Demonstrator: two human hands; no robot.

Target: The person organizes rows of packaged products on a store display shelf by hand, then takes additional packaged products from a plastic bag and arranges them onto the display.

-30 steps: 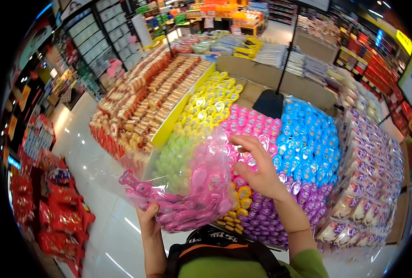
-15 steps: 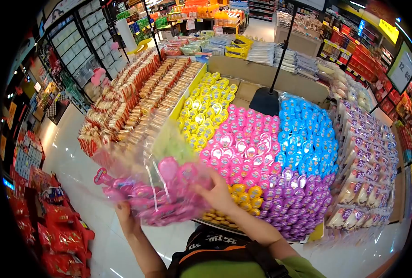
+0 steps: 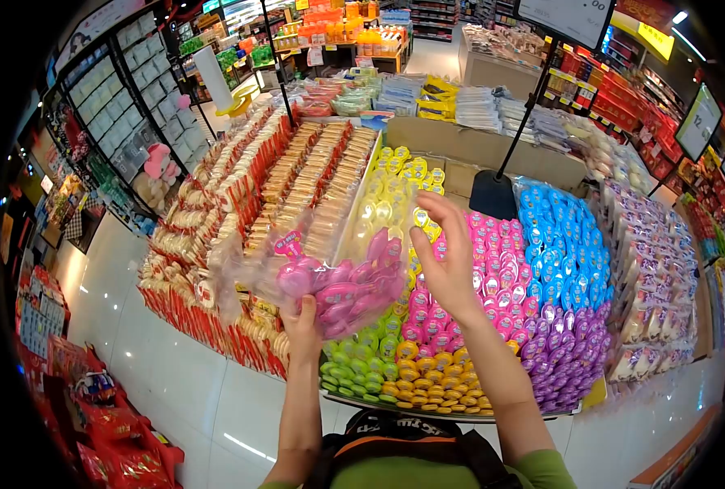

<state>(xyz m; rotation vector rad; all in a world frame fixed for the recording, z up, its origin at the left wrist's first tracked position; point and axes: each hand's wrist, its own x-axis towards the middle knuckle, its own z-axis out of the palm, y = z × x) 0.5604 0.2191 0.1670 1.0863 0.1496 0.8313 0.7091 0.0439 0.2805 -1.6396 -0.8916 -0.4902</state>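
My left hand (image 3: 304, 328) grips the lower left part of a clear plastic bag (image 3: 348, 285), its thumb pressed on the front. Inside the bag lie several pink oval packs, and its loose clear film spreads left and upward. Just right of the bag is my right hand (image 3: 450, 265), fingers apart and holding nothing; whether a fingertip touches the film I cannot tell. Beneath both hands is a display of oval packs: yellow packs (image 3: 429, 175), pink packs (image 3: 493, 244), blue packs (image 3: 562, 236), green packs (image 3: 354, 371), orange packs (image 3: 440, 379) and purple packs (image 3: 562, 350).
Rows of wrapped snacks (image 3: 215, 220) stand left of the packs, with more bagged goods (image 3: 652, 277) at right. A sign stand's black base (image 3: 493, 196) sits behind the pink packs. Red packages (image 3: 122, 432) are at lower left, beside the tiled floor (image 3: 207, 391).
The bag has moved up and right with my left hand. My right hand has let go of its side and risen with fingers spread. Green packs now show below the bag.
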